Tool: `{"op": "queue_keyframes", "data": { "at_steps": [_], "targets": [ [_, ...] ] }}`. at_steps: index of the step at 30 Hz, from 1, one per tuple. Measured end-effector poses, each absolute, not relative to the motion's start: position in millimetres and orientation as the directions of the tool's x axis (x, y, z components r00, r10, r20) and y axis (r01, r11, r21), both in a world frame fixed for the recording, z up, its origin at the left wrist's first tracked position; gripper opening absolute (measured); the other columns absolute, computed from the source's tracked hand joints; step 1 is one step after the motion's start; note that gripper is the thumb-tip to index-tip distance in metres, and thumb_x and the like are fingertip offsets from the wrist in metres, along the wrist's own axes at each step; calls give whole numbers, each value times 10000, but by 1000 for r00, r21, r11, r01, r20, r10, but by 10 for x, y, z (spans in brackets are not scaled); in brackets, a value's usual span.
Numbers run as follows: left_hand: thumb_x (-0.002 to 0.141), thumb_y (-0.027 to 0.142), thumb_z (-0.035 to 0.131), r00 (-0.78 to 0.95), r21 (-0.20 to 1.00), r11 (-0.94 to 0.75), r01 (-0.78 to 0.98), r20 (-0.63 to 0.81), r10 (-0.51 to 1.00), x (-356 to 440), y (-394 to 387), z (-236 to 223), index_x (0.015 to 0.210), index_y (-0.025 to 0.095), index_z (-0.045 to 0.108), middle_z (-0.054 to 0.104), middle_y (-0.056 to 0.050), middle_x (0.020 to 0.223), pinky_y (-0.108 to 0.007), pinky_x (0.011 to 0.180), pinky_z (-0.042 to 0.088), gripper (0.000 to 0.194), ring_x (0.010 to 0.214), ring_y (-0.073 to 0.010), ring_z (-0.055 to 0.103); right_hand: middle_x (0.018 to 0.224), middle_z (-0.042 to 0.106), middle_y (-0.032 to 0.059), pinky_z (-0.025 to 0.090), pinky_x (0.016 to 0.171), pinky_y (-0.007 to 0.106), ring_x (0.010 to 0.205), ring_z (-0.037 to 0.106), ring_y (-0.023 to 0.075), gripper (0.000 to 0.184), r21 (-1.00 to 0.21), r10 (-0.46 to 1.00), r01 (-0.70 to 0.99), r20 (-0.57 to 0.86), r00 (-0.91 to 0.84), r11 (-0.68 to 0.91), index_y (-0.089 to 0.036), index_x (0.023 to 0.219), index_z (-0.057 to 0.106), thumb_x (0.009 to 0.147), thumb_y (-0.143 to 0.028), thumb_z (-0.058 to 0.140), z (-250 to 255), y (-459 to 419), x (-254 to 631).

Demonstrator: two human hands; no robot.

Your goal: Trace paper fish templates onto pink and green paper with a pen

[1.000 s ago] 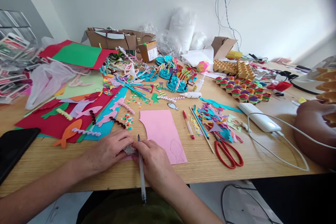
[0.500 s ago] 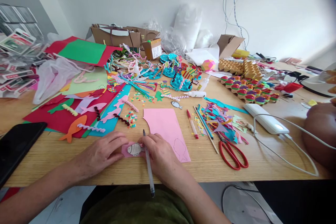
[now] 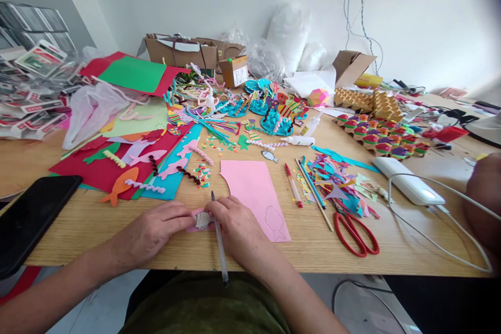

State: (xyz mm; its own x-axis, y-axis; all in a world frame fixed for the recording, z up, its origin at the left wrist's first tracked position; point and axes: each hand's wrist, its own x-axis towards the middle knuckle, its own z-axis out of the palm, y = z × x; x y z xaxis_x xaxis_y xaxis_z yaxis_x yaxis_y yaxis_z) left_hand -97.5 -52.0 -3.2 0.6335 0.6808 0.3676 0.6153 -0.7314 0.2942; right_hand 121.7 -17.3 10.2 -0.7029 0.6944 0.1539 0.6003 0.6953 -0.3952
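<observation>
Close to the table's front edge, a small grey-and-white paper fish (image 3: 202, 220) lies on a scrap of pink paper (image 3: 191, 229). My left hand (image 3: 152, 232) pinches the left end of the fish and scrap, its fingertips covering the fish's head. On the other side, my right hand (image 3: 240, 227) presses the tail end with its fingertips. A clear-barrelled pen (image 3: 222, 255) is tucked in that same hand, slanting down toward my lap. Just beyond lies a larger pink sheet (image 3: 250, 182) with a fish outline (image 3: 275, 223) drawn in its lower right corner.
Red-handled scissors (image 3: 355, 235), a red pen (image 3: 293, 185) and paper scraps (image 3: 344, 188) lie to the right, beside a white power bank (image 3: 409, 180) with its cable. Coloured paper fish (image 3: 123, 183) lie on the left, near a black phone (image 3: 37, 219). Another person's arm (image 3: 485, 203) shows at far right.
My left fingertips have slid right, onto the fish's head, which showed before. The whole view has shifted slightly. My right hand still holds the pen.
</observation>
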Motion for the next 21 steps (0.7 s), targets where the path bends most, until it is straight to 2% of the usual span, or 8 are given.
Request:
{"op": "queue_keyframes", "data": {
  "at_steps": [14,21],
  "targets": [
    [1014,235,272,650,222,-762,608,411,639,-960,-516,-47,1074,213,624,656,-23,1028,-221,845,472,358,958,-132,592,920,634,66,422,688,251,840,587,189,189,-523,733,581,132,-668,623,-161,972,610,848,-60,509,48,-186,1223],
    [1006,197,265,672,208,-780,590,408,618,-1020,-513,-78,1084,202,624,647,-51,1060,-231,865,478,367,991,-141,589,912,642,59,429,699,246,843,594,184,186,-541,753,580,162,-638,608,-180,982,615,864,-84,509,-13,-203,1225]
  ]
}}
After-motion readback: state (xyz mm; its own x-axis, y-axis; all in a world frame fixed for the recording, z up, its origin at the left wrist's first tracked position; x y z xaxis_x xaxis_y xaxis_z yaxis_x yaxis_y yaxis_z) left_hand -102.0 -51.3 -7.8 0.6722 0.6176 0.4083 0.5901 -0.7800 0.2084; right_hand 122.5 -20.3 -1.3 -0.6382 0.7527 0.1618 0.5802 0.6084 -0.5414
